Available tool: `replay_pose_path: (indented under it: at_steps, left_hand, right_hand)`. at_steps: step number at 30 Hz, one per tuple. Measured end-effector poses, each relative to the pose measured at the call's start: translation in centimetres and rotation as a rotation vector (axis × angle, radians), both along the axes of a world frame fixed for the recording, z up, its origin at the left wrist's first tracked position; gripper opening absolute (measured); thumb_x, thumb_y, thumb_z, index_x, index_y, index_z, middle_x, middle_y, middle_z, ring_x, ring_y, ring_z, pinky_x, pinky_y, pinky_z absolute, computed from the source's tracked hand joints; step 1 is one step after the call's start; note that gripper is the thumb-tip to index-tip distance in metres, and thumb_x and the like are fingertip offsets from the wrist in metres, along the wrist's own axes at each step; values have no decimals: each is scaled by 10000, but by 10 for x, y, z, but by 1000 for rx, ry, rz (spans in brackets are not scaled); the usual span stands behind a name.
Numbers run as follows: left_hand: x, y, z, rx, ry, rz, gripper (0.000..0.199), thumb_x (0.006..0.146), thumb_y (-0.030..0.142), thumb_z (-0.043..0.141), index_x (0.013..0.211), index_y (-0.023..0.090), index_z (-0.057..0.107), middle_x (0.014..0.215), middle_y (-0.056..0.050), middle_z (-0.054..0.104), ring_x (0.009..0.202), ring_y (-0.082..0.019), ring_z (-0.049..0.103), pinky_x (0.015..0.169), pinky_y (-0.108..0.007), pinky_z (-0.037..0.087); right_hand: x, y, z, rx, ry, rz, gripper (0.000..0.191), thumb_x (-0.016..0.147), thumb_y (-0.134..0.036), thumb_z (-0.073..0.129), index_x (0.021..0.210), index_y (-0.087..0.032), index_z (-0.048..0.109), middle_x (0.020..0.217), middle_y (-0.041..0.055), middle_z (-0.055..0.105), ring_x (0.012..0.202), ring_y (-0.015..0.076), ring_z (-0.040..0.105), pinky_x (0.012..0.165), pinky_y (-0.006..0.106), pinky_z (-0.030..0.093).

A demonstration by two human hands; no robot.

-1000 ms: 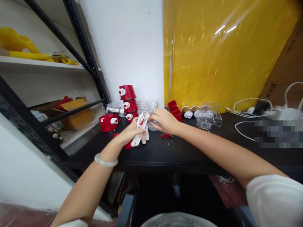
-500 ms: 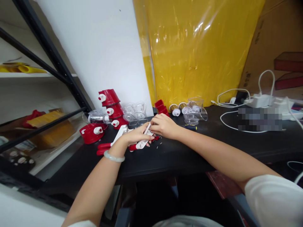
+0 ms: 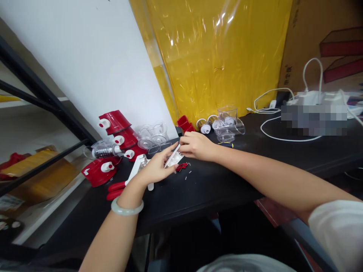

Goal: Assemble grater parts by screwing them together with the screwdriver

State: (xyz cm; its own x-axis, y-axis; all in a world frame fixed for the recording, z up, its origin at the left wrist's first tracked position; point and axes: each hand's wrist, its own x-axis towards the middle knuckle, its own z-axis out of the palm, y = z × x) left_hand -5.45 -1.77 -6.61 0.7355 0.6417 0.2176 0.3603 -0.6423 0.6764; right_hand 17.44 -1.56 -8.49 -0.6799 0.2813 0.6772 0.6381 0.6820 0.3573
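My left hand (image 3: 159, 166) grips a white plastic part (image 3: 173, 159) between thumb and fingers, just above the black table. The inner side of the part shows ribs and small hollows. At its upper end, my right hand (image 3: 197, 145) has its fingers bent and pressed together against the part. Whether a small piece sits in those fingertips is hidden. Small red pieces (image 3: 182, 166) and tiny pale pins (image 3: 190, 172) lie on the table below. Beside my left wrist are white plastic parts (image 3: 137, 166) with red handles (image 3: 115, 190).
Red housings (image 3: 115, 121) with white knobs are stacked at the left. Clear plastic cups (image 3: 154, 135) and a red hopper (image 3: 185, 123) stand along the wall. Metal-sleeved drums (image 3: 203, 126) and a clear piece (image 3: 230, 128) lie behind my right hand. White cables (image 3: 279, 139) cross the right side.
The view has turned and tilted, shifting the background. The white part is now angled differently in my left hand, with its ribbed inside more visible. My right fingers stay at its upper end.
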Motion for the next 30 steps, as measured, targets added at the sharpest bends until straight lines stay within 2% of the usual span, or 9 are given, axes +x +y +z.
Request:
replay_pose_path:
  at_steps: [4, 9, 14, 18, 23, 30]
  left_hand:
    - [2, -1, 1, 38, -6, 2, 796, 778, 193, 652, 1502, 198, 320, 1109, -107, 687, 952, -218, 671, 841, -335, 534]
    - [3, -4, 5, 61, -26, -17, 793, 767, 186, 661, 1488, 206, 332, 1259, -125, 629, 1053, -232, 653, 937, -356, 500]
    - [2, -3, 4, 135, 10, 23, 799, 754, 202, 675, 1481, 224, 344, 1217, -113, 646, 1040, -257, 652, 899, -366, 518]
    - [1, -2, 5, 186, 51, 22, 826, 765, 202, 665, 1503, 233, 297, 1187, -91, 653, 1064, -246, 636, 933, -352, 492]
    - [2, -4, 5, 145, 48, 28, 830, 792, 209, 641, 1520, 241, 244, 1184, -92, 646, 1055, -241, 631, 878, -330, 504]
    - [2, -8, 8, 130, 15, 47, 841, 774, 222, 658, 1512, 241, 254, 1123, -89, 667, 983, -238, 645, 775, -297, 522]
  right_hand:
    - [2, 4, 0, 0, -4, 29, 242, 958, -297, 488, 864, -192, 685, 884, 76, 611, 811, 196, 423, 704, 327, 318]
    - [3, 6, -3, -1, 16, 70, 210, 948, -279, 513, 868, -193, 687, 907, 74, 613, 834, 191, 434, 731, 327, 326]
    - [-4, 1, -6, 59, 1, 23, 261, 967, -248, 470, 811, -191, 671, 857, 65, 600, 799, 181, 442, 671, 324, 281]
    - [-6, 0, -8, 65, -12, 24, 238, 957, -240, 486, 812, -186, 667, 839, 59, 604, 780, 178, 442, 662, 320, 273]
    - [-3, 4, -9, 8, 12, 56, 179, 931, -230, 524, 833, -182, 666, 885, 64, 609, 821, 183, 449, 700, 319, 284]
    - [-1, 2, -6, 17, 29, 70, 218, 950, -237, 501, 803, -188, 655, 879, 61, 610, 830, 184, 448, 701, 327, 262]
